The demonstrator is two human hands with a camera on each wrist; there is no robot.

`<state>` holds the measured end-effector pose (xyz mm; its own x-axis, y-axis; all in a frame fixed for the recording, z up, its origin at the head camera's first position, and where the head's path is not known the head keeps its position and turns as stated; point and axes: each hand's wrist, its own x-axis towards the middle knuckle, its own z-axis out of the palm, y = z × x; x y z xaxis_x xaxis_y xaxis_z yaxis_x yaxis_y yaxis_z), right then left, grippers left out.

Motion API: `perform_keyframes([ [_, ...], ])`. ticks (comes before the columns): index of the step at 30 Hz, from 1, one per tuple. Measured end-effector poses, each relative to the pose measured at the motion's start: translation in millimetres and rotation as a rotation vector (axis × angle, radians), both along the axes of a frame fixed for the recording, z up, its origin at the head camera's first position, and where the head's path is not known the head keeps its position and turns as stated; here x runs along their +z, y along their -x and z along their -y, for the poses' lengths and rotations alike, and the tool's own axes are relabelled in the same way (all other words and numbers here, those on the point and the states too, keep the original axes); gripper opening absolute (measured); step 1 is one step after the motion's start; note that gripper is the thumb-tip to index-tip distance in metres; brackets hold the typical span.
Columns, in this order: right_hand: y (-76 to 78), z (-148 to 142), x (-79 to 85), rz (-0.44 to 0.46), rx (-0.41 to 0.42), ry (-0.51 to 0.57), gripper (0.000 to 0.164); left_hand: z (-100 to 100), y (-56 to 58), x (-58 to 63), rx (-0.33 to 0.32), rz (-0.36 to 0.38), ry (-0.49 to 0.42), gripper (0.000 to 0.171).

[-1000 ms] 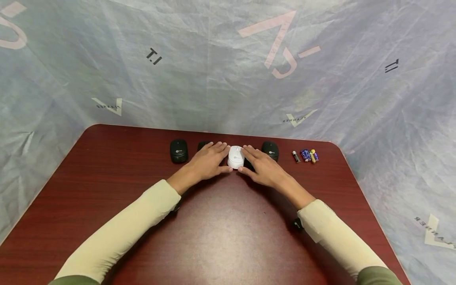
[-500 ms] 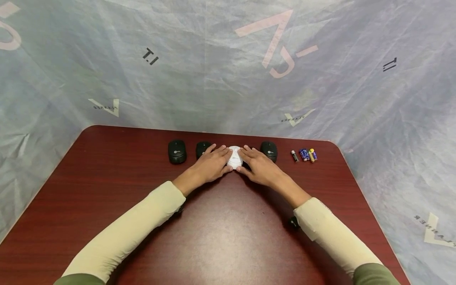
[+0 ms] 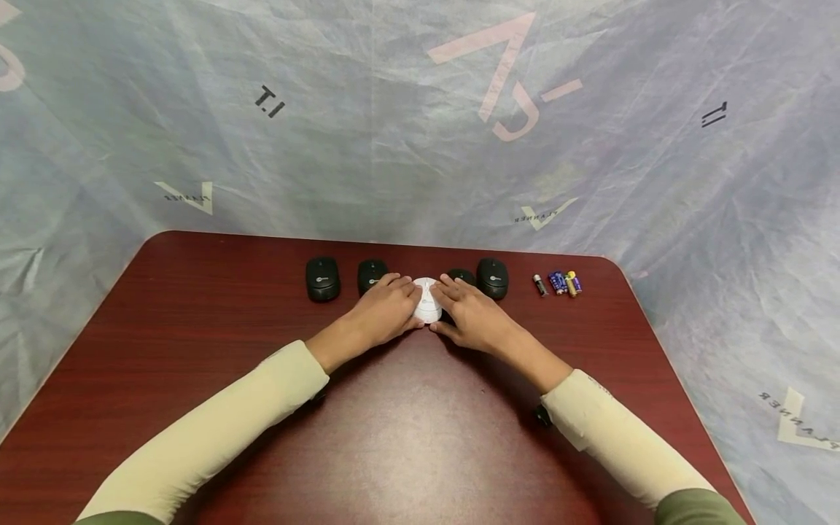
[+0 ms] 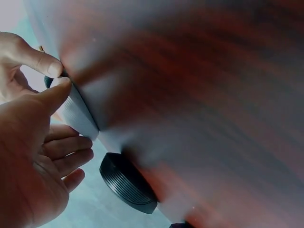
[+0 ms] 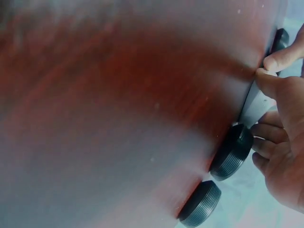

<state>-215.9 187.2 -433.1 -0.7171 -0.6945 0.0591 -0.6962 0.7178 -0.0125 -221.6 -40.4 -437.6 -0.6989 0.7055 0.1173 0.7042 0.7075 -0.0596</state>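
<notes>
A white computer mouse [image 3: 428, 308] lies on the dark red table between both hands. My left hand [image 3: 386, 310] grips its left side, thumb at the near end and fingers along the flank and top. On the other side, my right hand [image 3: 477, 318] holds it the same way, fingertips over the top edge. The left wrist view shows the white mouse [image 4: 80, 116] between thumb and fingers, with both thumbs close together. In the right wrist view, a black mouse [image 5: 232, 153] stands just beside the right fingers. The white mouse's underside is hidden.
Black mice line the back of the table: one [image 3: 322, 279] far left, one [image 3: 371, 275] by the left hand, one [image 3: 461, 275] partly behind the right hand, one [image 3: 492, 278] beyond it. Several small batteries [image 3: 558, 283] lie to the right. A printed sheet [image 3: 367, 131] hangs behind.
Both hands have closed in on the white mouse, fingers coming over its edges. The mouse has shifted slightly toward me, and more of the black mice beside it shows.
</notes>
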Motion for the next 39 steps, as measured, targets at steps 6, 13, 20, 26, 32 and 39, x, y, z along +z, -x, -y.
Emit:
perform_keyframes([
  [6,-8.4,5,2.7,-0.050,0.041,0.005,0.067,5,-8.8,5.1,-0.066,-0.133,0.037,0.058],
  [13,-13.8,5,4.2,-0.055,0.083,0.025,0.062,14,-12.4,11.1,-0.114,-0.099,0.046,0.054],
  [20,-14.2,1,14.6,0.136,-0.024,0.123,0.053,23,-8.6,15.7,-0.102,0.042,-0.090,0.052],
  [26,-13.7,2,19.4,0.193,-0.100,0.234,0.051,25,-2.1,18.5,-0.106,0.101,-0.217,0.044],
  [32,-11.9,7,22.0,0.162,-0.115,0.344,0.043,22,3.8,22.5,-0.073,0.168,-0.303,0.036],
  [39,-10.5,9,30.1,0.186,-0.146,0.446,0.036,17,3.0,29.0,-0.041,0.281,-0.424,0.034],
])
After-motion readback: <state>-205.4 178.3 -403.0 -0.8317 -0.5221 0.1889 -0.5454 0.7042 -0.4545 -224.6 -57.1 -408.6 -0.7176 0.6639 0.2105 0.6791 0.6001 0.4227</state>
